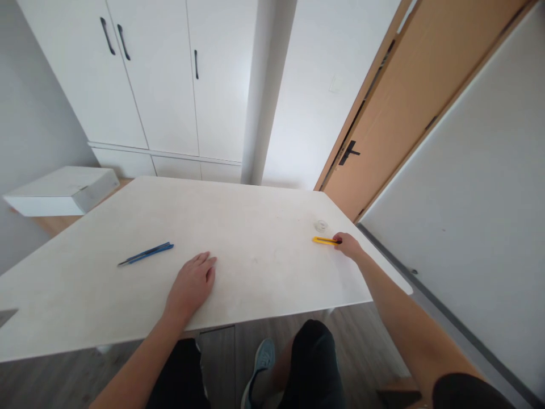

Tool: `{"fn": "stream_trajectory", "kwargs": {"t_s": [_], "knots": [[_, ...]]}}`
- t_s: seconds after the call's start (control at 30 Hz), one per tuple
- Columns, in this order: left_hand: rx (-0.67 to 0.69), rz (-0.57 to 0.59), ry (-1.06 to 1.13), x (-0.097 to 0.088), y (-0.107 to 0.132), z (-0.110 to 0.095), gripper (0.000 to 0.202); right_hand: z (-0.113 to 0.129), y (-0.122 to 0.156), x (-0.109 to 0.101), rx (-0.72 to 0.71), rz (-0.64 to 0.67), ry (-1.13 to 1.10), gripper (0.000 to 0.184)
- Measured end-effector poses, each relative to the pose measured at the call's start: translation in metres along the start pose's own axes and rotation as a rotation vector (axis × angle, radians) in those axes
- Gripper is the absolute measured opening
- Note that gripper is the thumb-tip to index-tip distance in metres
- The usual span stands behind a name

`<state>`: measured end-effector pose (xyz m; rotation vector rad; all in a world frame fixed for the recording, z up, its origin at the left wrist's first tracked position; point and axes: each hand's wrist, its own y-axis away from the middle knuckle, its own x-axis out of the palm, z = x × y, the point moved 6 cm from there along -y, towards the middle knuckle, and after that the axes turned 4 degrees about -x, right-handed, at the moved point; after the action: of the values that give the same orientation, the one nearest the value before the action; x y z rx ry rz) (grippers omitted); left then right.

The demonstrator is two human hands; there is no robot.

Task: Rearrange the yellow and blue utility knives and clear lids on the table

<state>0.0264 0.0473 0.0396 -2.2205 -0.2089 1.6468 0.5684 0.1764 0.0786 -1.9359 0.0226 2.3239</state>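
Right hand [348,245] pinching end of yellow utility knife [324,240] on white table [255,227]; left hand [192,284] flat, fingers spread (blue pen [147,253] nearby).

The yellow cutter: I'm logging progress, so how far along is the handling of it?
Early. The right hand has reached across the table and its fingertips touch the end of the yellow cutter, which lies flat, not lifted. The left hand rests palm down. The blue pen lies untouched beside it. Gripping and lifting are not yet done.
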Motion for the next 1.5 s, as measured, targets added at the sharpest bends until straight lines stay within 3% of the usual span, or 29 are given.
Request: {"fn": "stream_trajectory", "kwargs": {"t_s": [0.1,0.3,0.43,0.5,0.6,0.8,0.9,0.97,1.07,1.2,1.3,1.4,1.5], "knots": [[0.013,0.004,-0.01,0.0,-0.001,0.001,0.044,-0.018,-0.007,0.0,-0.025,0.074,-0.032,0.032],[0.009,0.011,-0.006,0.0,-0.001,0.002,0.044,-0.02,-0.011,0.007,-0.051,0.171,-0.094,0.038],[-0.038,0.015,0.012,-0.006,0.0,-0.003,0.039,-0.012,-0.014,0.003,-0.081,0.088,0.039,0.045],[-0.052,0.027,0.045,-0.01,0.0,-0.007,0.036,0.016,-0.018,0.003,-0.151,-0.008,0.078,0.043],[-0.073,0.046,0.05,-0.012,0.0,-0.009,0.035,0.103,-0.015,0.013,-0.365,-0.05,-0.027,0.035],[-0.097,0.044,0.103,-0.015,0.0,-0.008,0.033,0.37,0.048,0.053,-0.842,0.221,-0.27,0.026],[-0.107,0.038,0.154,-0.013,0.0,-0.007,0.032,0.486,0.082,0.076,-1.011,0.315,-0.299,0.029],[-0.126,0.036,0.16,-0.008,0.001,-0.003,0.036,0.541,0.096,0.089,-1.062,0.309,-0.28,0.035],[-0.137,0.032,0.156,0.002,0.004,0.002,0.046,0.592,0.106,0.106,-1.034,0.321,-0.17,0.036],[-0.128,0.07,0.17,0.01,0.006,0.006,0.048,0.611,0.109,0.115,-0.968,0.313,-0.046,0.025],[-0.11,0.084,0.159,0.006,0.003,0.004,0.044,0.593,0.105,0.108,-0.932,0.282,-0.06,0.023],[-0.082,0.076,0.152,-0.003,-0.001,0.0,0.037,0.537,0.089,0.093,-0.863,0.235,-0.103,0.023],[-0.03,0.039,0.098,-0.007,-0.002,-0.003,0.039,0.429,0.067,0.07,-0.756,0.178,-0.079,0.023]]}}
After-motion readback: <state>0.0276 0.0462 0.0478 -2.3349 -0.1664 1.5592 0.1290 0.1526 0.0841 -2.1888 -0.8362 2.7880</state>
